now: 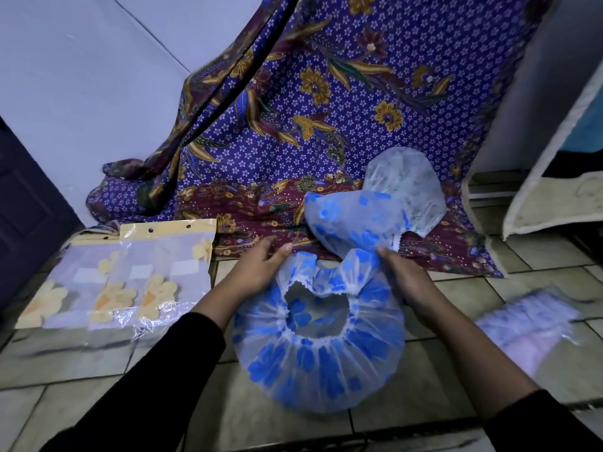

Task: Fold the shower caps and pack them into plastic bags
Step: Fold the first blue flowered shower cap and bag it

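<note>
While plastic bags (130, 275) lie left of my left hand (261, 265), shower cap (319, 363) hangs between hands held apart: limp, light, slippery film, best held at elastic rim. Left hand touches rim, grip unclear; right hand (401, 278) pinches ruffle.

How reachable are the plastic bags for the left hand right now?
Probably yes: the plastic bags lie just left of the left hand, only bare tile between. But it's on the shower cap rim.

Purple batik cloth (326, 109) (gold and maroon floral print) hangs against pale wall (81, 76), pooling on tiled floor (81, 363). Dark door (23, 207) far left.
</note>
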